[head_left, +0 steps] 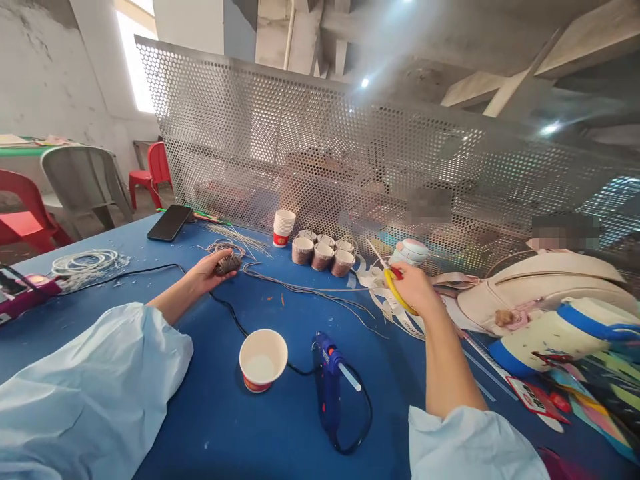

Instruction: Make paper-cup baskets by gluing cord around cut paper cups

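Note:
My left hand (213, 270) is closed around a small bundle of brown cord (229, 264), and cords trail across the table beside it. In my right hand (413, 287) is a pair of scissors (393, 291) with yellow handles, its blades pointing up and left. Between my arms stands a white paper cup (263, 360) with a red base, mouth up. To its right lies a blue hot glue gun (330, 373) with a glue stick in its back. Long loose cords (310, 290) run between my hands.
Several cord-wrapped cups (323, 256) and a stack of paper cups (283, 228) stand near the perforated metal screen (320, 133). A phone (170, 223), a coil of white cord (86, 261) and a power strip (30, 297) lie left. White ribbon (385, 300), a bag (545, 287) and a bottle (560, 337) crowd the right.

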`<state>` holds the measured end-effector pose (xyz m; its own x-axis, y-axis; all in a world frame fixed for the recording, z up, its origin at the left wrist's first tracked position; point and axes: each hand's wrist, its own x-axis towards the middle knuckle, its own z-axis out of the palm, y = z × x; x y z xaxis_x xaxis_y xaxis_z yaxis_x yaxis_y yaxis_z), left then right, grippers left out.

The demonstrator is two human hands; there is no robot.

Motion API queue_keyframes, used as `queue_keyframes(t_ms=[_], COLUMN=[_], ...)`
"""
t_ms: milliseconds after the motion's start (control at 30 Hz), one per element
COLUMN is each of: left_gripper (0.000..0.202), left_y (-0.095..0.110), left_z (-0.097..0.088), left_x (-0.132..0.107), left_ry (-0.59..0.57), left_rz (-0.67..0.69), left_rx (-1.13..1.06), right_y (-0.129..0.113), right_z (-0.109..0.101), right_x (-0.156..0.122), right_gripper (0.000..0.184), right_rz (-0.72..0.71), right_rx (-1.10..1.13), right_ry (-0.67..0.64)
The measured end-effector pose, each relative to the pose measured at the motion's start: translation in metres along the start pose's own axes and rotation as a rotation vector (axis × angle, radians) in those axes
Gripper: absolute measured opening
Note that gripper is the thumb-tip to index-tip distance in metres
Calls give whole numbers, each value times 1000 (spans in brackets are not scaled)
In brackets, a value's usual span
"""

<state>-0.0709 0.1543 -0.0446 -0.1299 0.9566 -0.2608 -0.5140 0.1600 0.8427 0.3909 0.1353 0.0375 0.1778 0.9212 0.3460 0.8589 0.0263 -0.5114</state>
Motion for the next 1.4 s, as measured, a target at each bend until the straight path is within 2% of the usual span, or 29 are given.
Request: queue_keyframes(t_ms=[267,400,533,733,967,1167,1400], left_gripper=[14,17,17,7,7,8,14], left_y=[-3,-4,-3,-3,-4,-7,-14], left_z=[1,2,5,7,5,5,7], left_x=[-1,-3,-7,-9,-7,-7,-10], left_ry=[-10,-15,-29,-33,-35,-47,-56], left_rz=[26,18,1,-26,-29,-27,11], left_rx=[8,29,64,118,153,164,150], right_y=[-4,-5,-2,7,10,9,-10], right_z=[-15,-18,-19,-17,-12,-17,-18], right_x=[-10,-12,-12,-10,-8,-10,-17], right_gripper=[14,24,29,30,31,31,28], right_rz=[-1,29,55,70,75,109,19], right_rx=[-329,-437,-502,-543,-542,-543,-424], right_ry=[-262,-385,-452,-530,-587,-564,-534])
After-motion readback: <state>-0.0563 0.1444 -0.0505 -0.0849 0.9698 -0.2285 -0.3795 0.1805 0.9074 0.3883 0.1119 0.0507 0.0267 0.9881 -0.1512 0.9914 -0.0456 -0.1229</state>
